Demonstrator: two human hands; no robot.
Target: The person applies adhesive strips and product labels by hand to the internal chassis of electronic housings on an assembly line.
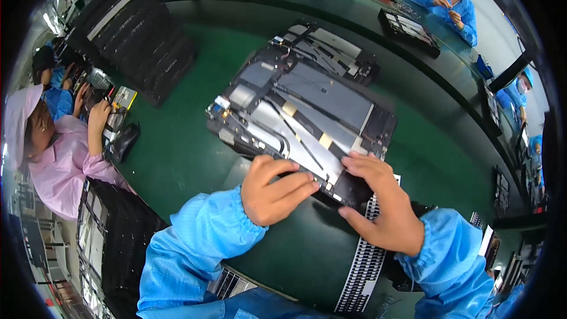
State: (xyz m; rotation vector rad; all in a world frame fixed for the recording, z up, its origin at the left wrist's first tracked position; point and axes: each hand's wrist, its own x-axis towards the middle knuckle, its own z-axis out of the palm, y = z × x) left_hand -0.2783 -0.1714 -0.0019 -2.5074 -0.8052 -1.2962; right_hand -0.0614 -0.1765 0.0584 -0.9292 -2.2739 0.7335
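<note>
An opened tablet [307, 106], its grey battery packs, silver plate, dark ribbon cables and yellowish tape pieces exposed, lies tilted in front of me. My left hand [274, 192] has its bent fingers on the near edge of the tablet; its thumb is hidden. At the near right corner, my right hand [384, 204] grips the tablet with fingers on top and thumb at the edge. Just behind lies another opened tablet [336, 47], partly covered by the first. Beneath my right hand runs a white strip with rows of black marks [360, 266].
A tall stack of black trays [136, 35] stands at the far left of the green table [171, 147]. More stacked units [94, 242] are at the near left. A person in pink [65, 159] works on the left. Across a dark raised ledge [437, 74], a person in blue [452, 0] handles something small.
</note>
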